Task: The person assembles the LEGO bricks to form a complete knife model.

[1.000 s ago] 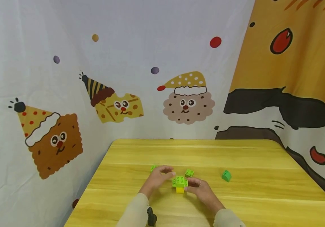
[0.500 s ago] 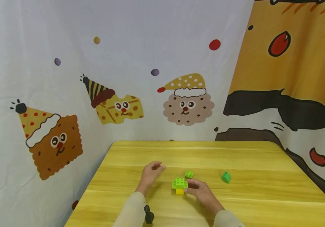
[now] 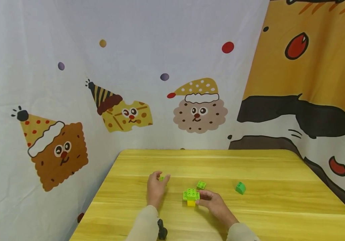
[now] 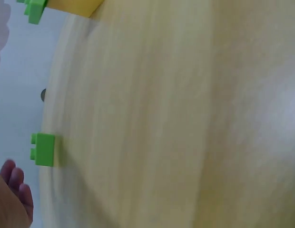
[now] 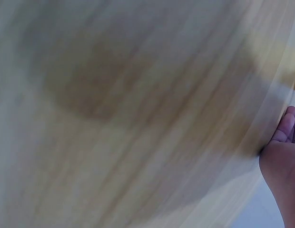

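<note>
In the head view, a small stack of toy building bricks [image 3: 191,194] stands mid-table, light green on top and yellow below. My right hand [image 3: 216,205] holds its right side, thumb in front and fingers behind. My left hand [image 3: 155,187] is further left, thumb and fingers spread apart over a light green brick [image 3: 162,178] that they partly cover. In the left wrist view that green brick [image 4: 44,149] sits on the table just beyond the fingertips. The right wrist view shows only part of the right hand [image 5: 283,152], with a sliver of yellow near it.
Another light green brick [image 3: 201,185] lies just behind the stack. To the right is a darker green brick with a curved top [image 3: 240,188]. The wooden table [image 3: 268,167] meets a printed cloth [image 3: 160,43] at the back and left.
My left hand has moved from beside the stack leftward to the light green brick at the left. The right hand has stayed at the stack.
</note>
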Demonstrator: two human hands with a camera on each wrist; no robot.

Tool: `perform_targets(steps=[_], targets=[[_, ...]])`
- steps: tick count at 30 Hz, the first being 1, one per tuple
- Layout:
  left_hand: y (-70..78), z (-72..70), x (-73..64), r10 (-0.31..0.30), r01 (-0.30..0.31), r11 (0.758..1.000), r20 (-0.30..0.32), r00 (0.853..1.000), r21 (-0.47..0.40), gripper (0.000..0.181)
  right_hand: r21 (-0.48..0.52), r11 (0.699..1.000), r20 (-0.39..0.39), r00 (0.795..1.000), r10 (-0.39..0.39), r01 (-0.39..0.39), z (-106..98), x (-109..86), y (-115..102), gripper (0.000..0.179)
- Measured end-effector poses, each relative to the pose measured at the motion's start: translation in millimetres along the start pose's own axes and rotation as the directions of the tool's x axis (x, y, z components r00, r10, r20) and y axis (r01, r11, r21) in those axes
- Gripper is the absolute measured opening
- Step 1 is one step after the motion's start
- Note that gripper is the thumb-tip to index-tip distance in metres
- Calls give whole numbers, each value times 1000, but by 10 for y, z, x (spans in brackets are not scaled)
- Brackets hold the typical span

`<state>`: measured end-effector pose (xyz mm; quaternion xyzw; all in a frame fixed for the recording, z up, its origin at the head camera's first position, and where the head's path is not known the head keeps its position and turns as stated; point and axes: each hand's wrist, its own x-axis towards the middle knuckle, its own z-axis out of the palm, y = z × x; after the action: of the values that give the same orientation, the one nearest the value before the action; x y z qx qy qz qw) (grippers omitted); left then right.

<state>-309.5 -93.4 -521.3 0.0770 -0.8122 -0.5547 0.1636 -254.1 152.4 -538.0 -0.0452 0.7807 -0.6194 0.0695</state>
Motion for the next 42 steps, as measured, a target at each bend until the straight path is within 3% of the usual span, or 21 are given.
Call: perform_targets(steps=[4,8,16,29,42], targets=[[-14,48,-39,-2,12,994,-85,996,110,50,-5,1000,-3,1000,1,-1,-5,-11,-13,50],[-14,83,-78,-15,36,988,-139,990,151,52,-9,1000,-8,1000,2,-2,-5,-5,-7,49],[-83,132,-111,-45,80,977,-178,983,198,55,-21,1000,-8,1000,5,-5,-11,-12,-12,51],[-147,209,-114,-24,82,973,-262,965,214,52,-30,999,-3,1000,-13,13,-5,-9,-36,49],[-225,236,-98,-6,72,970,-273,962,231,45,-17,1000,-4,1000,-11,11,1,-21,-16,50]])
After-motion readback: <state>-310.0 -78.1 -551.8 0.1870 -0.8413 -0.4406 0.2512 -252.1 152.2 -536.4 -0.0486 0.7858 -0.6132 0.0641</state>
